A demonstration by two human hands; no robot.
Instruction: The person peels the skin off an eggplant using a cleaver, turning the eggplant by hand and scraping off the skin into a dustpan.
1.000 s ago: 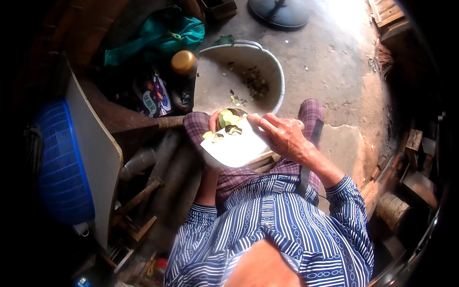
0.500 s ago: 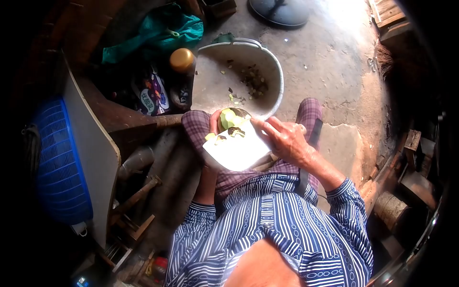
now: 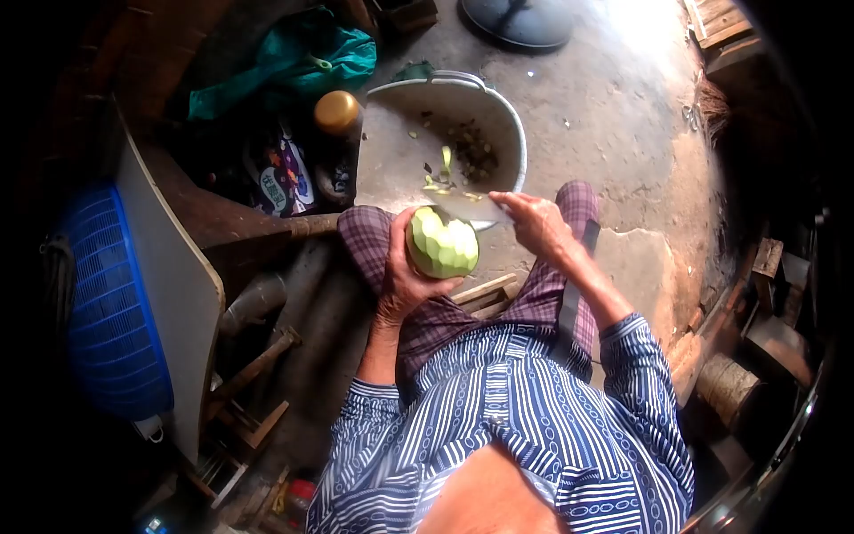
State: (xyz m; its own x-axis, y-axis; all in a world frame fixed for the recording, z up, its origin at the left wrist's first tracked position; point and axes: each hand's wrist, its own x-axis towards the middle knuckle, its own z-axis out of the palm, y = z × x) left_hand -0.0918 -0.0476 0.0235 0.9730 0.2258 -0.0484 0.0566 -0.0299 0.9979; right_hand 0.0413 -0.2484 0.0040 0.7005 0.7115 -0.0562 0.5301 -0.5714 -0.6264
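My left hand [image 3: 411,283] is wrapped round a green melon or squash [image 3: 447,252], round and cut into pale facets where its skin is off. In my right hand [image 3: 536,224] is a cleaver [image 3: 476,207], its broad blade tilted just beyond the top of the round fruit. A few light-green peel strips [image 3: 447,160] show past the blade, over the grey basin [image 3: 520,142] in front of my knees. Dark and pale peelings [image 3: 471,142] lie in the basin. My fingers hide the cleaver's handle.
A dark round lid [image 3: 520,22] lies on the concrete floor beyond the basin. Left of the basin are a gold-topped jar [image 3: 337,112] and a green plastic bag [image 3: 285,67]. A blue basket [image 3: 111,294] and a board [image 3: 173,285] stand far left. Wood pieces [image 3: 728,392] are at right.
The cleaver has moved away from me, off the melon or squash towards the basin, and its blade has tilted. Peelings that lay on the blade have mostly gone; the peeled side now shows fully.
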